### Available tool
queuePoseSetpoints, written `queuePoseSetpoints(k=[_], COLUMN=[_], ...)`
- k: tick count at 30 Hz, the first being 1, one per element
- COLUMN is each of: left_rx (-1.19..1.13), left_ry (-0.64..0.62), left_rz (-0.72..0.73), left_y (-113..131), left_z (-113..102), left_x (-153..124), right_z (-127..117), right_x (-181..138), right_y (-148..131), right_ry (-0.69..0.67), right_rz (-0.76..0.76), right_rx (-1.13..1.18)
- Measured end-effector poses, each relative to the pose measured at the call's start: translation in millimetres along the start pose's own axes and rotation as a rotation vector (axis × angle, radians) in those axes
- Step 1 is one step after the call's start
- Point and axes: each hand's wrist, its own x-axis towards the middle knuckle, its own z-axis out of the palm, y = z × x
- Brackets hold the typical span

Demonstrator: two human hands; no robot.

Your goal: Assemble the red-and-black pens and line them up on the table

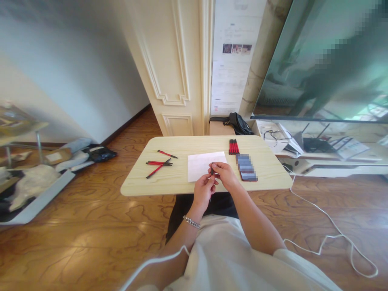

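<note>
Over the near edge of a small pale wooden table (157, 186), my left hand (203, 190) and my right hand (226, 174) meet, both pinched on one thin dark pen (211, 169) held roughly upright. Just beyond them lies a white sheet of paper (201, 163). Several loose red-and-black pens (159, 163) are scattered on the table's left side. A neat bundle of red-and-black pens (233, 146) lies at the back right. A phone (247, 167) lies flat just right of my right hand.
A black bag (239, 123) sits behind the table by a cream panelled door. A low white shelf with a router (315, 143) stands to the right. A white cable (330, 234) trails over the wooden floor. Clutter and a tray (36, 198) lie at left.
</note>
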Motion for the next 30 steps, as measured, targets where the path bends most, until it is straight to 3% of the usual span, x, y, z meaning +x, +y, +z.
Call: queuePoseSetpoints(k=[3, 7, 13, 18, 25, 30], left_rx=[-0.001, 0.014, 0.023, 0.049, 0.08, 0.074], left_ry=[0.001, 0.001, 0.008, 0.007, 0.003, 0.009], left_rz=[0.015, 0.021, 0.018, 0.037, 0.042, 0.021], left_y=[-1, 0, -1, -3, -2, -1], left_z=[0, 0, -1, -3, -4, -8], left_x=[1, 0, 1, 2, -2, -5], right_z=[-1, -1, -6, -7, -9, -13], right_x=[0, 2, 3, 5, 9, 29], right_y=[-1, 0, 0, 2, -10, -18], right_ry=[-0.011, 0.078, -0.033, 0.041, 0.038, 0.097], right_rz=[0.014, -0.038, 0.013, -0.055, 0.01, -0.023], right_rx=[-0.001, -0.086, -0.065, -0.161, -0.207, -0.197])
